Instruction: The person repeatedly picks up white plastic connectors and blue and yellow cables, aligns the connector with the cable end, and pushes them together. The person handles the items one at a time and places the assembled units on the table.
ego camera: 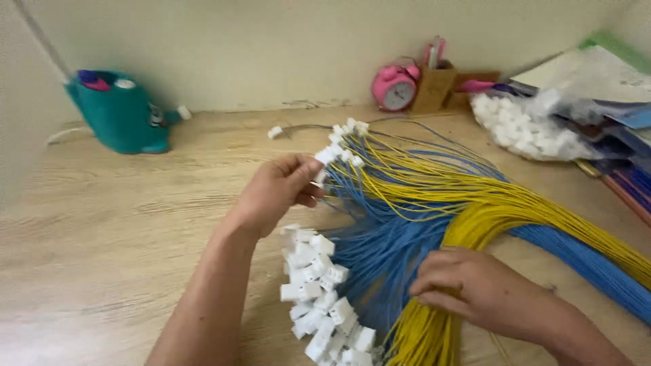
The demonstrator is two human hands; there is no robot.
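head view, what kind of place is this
Likely a home or small-workshop desk used for wiring piecework: a wooden desk bears bundled yellow and blue wires with white connectors, a bag of spare connectors, and a pink alarm clock.

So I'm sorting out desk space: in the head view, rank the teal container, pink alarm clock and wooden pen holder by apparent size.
1. teal container
2. and 3. pink alarm clock and wooden pen holder look alike; unranked.
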